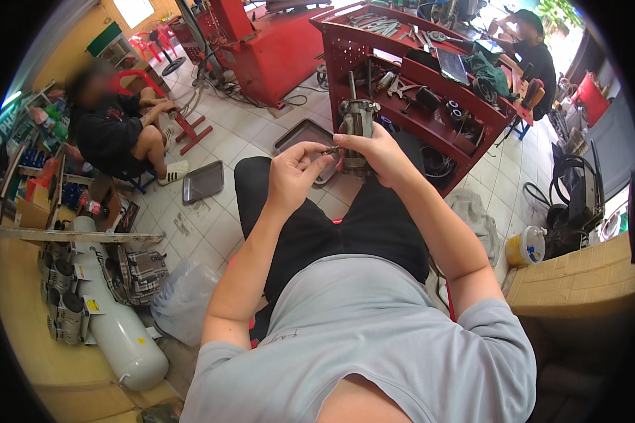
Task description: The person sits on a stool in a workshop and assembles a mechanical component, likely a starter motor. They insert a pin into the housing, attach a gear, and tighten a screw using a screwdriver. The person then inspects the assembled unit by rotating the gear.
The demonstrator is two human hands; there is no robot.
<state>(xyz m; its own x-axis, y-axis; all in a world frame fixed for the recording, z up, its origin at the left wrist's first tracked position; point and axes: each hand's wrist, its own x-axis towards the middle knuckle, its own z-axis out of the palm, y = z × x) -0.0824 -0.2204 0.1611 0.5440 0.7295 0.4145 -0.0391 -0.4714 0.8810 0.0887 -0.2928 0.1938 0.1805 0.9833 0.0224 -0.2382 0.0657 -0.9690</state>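
My right hand is closed around a grey metal mechanical part, a stout cylindrical body with a thin rod standing up from its top. The part is held upright above my knees. To its left, my left hand pinches a small dark metal piece between thumb and fingers, against the side of the part by my right thumb. That piece looks like a bolt or fitting; its exact kind is too small to make out. Below both hands, a dark metal tray lies on the tiled floor.
Close ahead on the right stands a red tool cart with wrenches and loose parts. Another tray is on the floor at left, near a seated person. A second person sits far right. A white tank lies lower left.
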